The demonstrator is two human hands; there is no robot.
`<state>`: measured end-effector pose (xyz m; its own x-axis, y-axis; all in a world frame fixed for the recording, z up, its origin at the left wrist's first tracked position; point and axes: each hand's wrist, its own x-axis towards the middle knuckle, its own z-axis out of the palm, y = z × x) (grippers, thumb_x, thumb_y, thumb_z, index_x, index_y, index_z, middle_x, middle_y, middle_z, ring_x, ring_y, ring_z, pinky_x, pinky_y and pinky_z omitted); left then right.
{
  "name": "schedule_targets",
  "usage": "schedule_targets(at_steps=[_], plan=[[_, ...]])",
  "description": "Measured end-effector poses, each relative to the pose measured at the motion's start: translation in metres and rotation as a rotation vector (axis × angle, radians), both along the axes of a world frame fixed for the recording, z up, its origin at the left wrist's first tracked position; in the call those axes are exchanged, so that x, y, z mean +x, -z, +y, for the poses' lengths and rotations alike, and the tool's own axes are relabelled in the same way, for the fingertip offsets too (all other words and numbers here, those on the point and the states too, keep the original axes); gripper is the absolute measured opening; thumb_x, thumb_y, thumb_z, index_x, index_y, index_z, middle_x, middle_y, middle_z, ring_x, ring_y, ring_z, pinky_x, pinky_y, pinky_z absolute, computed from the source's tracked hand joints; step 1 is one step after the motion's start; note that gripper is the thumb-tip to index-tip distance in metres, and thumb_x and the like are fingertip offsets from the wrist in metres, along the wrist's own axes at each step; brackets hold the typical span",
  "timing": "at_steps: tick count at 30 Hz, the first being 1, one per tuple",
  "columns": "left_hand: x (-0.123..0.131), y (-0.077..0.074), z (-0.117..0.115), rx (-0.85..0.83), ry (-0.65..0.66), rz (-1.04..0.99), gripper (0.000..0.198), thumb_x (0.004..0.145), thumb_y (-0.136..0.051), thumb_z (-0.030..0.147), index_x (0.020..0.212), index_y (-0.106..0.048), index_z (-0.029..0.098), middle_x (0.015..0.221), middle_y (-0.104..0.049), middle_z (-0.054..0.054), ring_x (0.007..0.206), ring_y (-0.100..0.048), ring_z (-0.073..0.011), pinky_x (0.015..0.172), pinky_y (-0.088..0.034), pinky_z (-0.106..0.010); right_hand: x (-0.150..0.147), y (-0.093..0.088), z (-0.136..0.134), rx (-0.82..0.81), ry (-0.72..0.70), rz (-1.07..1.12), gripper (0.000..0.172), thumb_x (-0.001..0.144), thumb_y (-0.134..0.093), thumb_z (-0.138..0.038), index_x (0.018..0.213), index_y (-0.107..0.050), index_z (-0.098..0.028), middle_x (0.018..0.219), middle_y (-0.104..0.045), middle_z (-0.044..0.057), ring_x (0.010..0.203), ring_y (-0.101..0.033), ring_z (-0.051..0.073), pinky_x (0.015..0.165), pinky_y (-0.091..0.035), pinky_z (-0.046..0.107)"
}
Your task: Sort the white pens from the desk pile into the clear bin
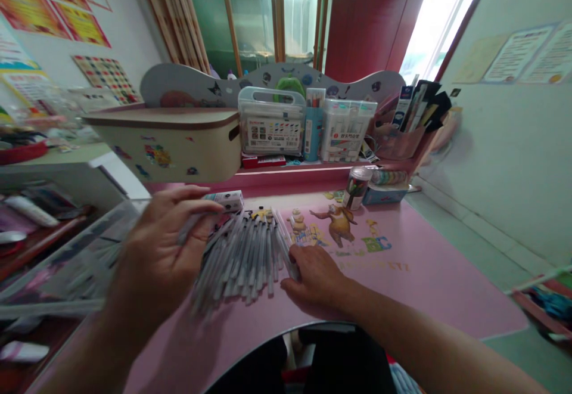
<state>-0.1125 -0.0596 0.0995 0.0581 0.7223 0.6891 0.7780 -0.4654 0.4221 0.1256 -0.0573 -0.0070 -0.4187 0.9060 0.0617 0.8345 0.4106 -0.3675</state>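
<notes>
We note pink desk near, cartoon-bear print on top, raised ledge along far edge, grey scalloped backboard with stickers behind it. Far wall: wood-framed window, greenish panes, dim. Red panel right of it. Beyond that, second window blazing white, brightest spot we see. Right wall pale, printed notices high up. Left wall white, bright posters. Wooden slats lean at far left. Floor pale green at right. Low cluttered shelving at left, blurred.
</notes>
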Motion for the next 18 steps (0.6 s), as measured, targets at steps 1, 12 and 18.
schedule_targets(at_steps=[1,12,18], plan=[[0.016,0.003,-0.001,-0.010,0.079,-0.031,0.014,0.087,-0.058,0.029,0.094,-0.069,0.026,0.117,-0.061,-0.001,0.116,-0.055,-0.0241,0.107,-0.036,-0.041,0.000,0.000,0.000,0.001,0.011,-0.008,0.027,0.080,-0.061,-0.040,0.095,-0.058,-0.017,0.089,-0.069,0.011,0.080,-0.060,0.026,0.068,-0.033,0.034],[0.096,0.057,0.022,-0.700,0.298,-0.994,0.018,0.073,-0.066,0.019,0.091,-0.064,0.021,0.091,-0.064,-0.002,0.086,-0.060,-0.0161,0.075,-0.046,-0.026,0.008,0.005,0.008,-0.054,0.092,0.230,0.032,0.075,-0.056,-0.017,0.107,-0.056,-0.020,0.071,-0.061,0.002,0.063,-0.053,0.019,0.058,-0.026,0.030],[0.091,0.087,0.036,-0.705,0.231,-1.069,0.034,0.076,-0.069,0.027,0.107,-0.057,0.020,0.100,-0.062,-0.003,0.089,-0.059,-0.0155,0.073,-0.045,-0.026,0.014,0.008,0.020,-0.228,0.017,0.868,0.035,0.080,-0.056,-0.020,0.115,-0.050,-0.021,0.068,-0.048,-0.005,0.059,-0.046,0.013,0.056,-0.034,0.025]])
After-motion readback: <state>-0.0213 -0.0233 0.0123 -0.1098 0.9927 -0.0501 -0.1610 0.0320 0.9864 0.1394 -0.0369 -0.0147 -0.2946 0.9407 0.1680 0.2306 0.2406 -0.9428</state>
